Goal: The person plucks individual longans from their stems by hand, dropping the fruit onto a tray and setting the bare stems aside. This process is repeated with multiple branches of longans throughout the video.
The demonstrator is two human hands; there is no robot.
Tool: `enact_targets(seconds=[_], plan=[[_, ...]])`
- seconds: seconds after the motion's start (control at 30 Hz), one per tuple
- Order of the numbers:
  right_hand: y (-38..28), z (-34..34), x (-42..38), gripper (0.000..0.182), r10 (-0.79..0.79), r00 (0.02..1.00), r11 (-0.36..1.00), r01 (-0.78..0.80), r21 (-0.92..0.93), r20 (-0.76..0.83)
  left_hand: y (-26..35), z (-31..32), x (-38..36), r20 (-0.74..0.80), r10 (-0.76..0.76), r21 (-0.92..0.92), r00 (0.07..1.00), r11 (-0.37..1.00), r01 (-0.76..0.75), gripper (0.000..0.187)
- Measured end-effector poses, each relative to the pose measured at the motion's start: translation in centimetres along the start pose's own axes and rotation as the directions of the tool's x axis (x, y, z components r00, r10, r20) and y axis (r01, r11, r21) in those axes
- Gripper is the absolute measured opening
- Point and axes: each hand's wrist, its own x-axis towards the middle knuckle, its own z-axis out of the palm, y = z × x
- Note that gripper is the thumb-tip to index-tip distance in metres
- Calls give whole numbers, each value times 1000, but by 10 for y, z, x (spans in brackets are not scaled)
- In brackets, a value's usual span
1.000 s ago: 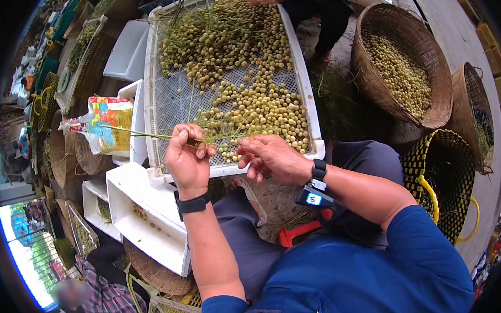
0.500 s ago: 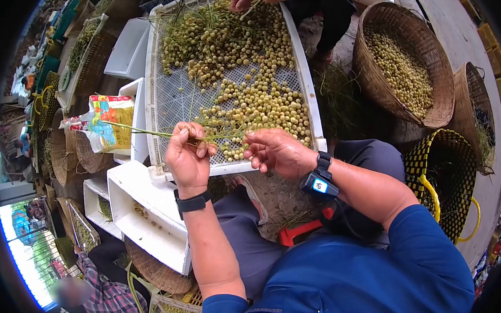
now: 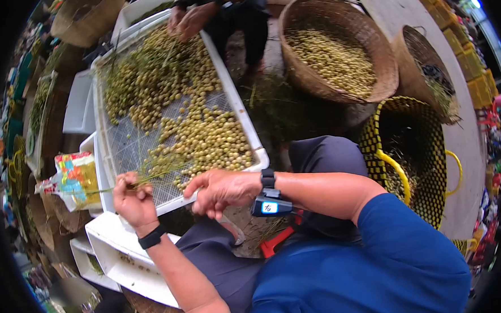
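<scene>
My left hand (image 3: 135,201) is closed on a thin green stem (image 3: 106,190) at the near left corner of a white mesh tray (image 3: 257,156). Stem ends fan out from its fingers to the right over the mesh. Close by on the right, my right hand (image 3: 225,190) reaches over the tray's near rim with its fingers curled; whether anything is between them is hidden. Loose round yellow-green fruits (image 3: 215,138) lie in the tray, and fruits still on stems (image 3: 144,77) are heaped in its far part.
A co-worker's hands (image 3: 191,19) hold stems at the tray's far end. Right of the tray stand a woven basket (image 3: 384,64) of fruits and a black-and-yellow basket (image 3: 437,146). White boxes (image 3: 110,237) and a colourful plastic bag (image 3: 77,180) are on the left.
The view has swung, so the tray now appears farther left. My right hand has turned more palm-down. My left hand still holds the stem. The co-worker's hands are now more fully in view.
</scene>
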Motion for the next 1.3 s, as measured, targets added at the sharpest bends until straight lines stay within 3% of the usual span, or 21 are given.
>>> enact_targets(seconds=[0.03, 0.1, 0.2, 0.3, 0.43, 0.47, 0.5, 0.57, 0.63, 0.67, 0.7, 0.77, 0.83, 0.9, 0.97, 1.03, 1.1, 1.17, 1.2, 1.23, 1.3], plan=[[2, 3, -10, 52, 24, 999, 994, -19, -106, 47, 0, -9, 2, 24, -4, -43, 1000, 999, 5, 14], [-6, 9, -39, 42, -75, 985, 944, 120, -307, 155, 1, -7, -3, -76, -56, -24, 996, 998, 54, 11], [-31, 25, -100, 38, -343, 937, 894, 345, -287, 57, -14, 3, -24, -18, -164, -25, 986, 986, 163, 7], [-42, 31, -161, 30, -649, 751, 733, 578, -359, -117, -46, 52, -47, 84, -313, 22, 946, 950, 312, 5], [-38, 28, -208, 24, -812, 514, 576, 630, -521, -276, -106, 127, -52, 221, -449, 117, 866, 894, 433, 4], [-34, 27, -214, 23, -848, 443, 524, 618, -586, -291, -112, 161, -58, 230, -511, 172, 828, 859, 483, 9], [-31, 30, -217, 21, -869, 372, 494, 647, -580, -325, -134, 170, -51, 250, -581, 299, 774, 807, 509, 35], [-27, 34, -224, 19, -922, 251, 385, 643, -662, -293, -145, 209, -66, 94, -572, 730, 815, 596, 335, 74], [-25, 26, -229, 17, -934, 215, 356, 539, -764, -284, -181, 194, -64, 171, -336, 960, 926, 268, -80, 99], [-23, 16, -228, 16, -931, 222, 362, 486, -795, -288, -178, 188, -75, 163, -346, 963, 924, 259, -73, 100], [-22, 7, -227, 16, -933, 223, 357, 498, -791, -281, -182, 174, -79, 242, -221, 959, 945, 204, -198, 87], [-17, -8, -225, 17, -877, 348, 457, 396, -797, -331, -158, 144, -85, 236, -435, 921, 869, 385, -57, 67], [-11, -17, -217, 17, -864, 381, 476, 402, -782, -329, -146, 99, -81, 184, -435, 900, 882, 434, 27, 47], [-8, -18, -210, 19, -870, 381, 461, 408, -788, -312, -107, 71, -95, 63, -391, 748, 918, 628, 216, 37], [-5, -8, -204, 20, -871, 382, 460, 411, -787, -309, -72, 40, -104, -35, -353, 584, 935, 752, 305, 31], [-2, -9, -191, 20, -937, 285, 306, 389, -869, -202, -38, 15, -109, -84, -292, 457, 953, 838, 297, 29], [-2, -19, -181, 24, -929, 308, 307, 341, -889, -203, -8, 0, -115, -136, -216, 379, 967, 890, 252, 27], [-4, -29, -173, 28, -929, 344, -181, -101, -978, 137, 13, -18, -114, -151, -184, 195, 971, 958, 211, 30], [-3, -19, -176, 33, -905, 426, -19, -32, -999, 4, 19, -28, -112, -173, -149, 154, 974, 972, 176, 31], [-1, -15, -179, 30, -904, 428, -24, 6, -1000, 24, 22, -38, -110, -197, -117, 108, 973, 984, 140, 32], [0, 8, -190, 26, -801, 562, 291, 66, -955, -205, 21, -52, -103, -281, -71, 93, 957, 991, 101, 45]])
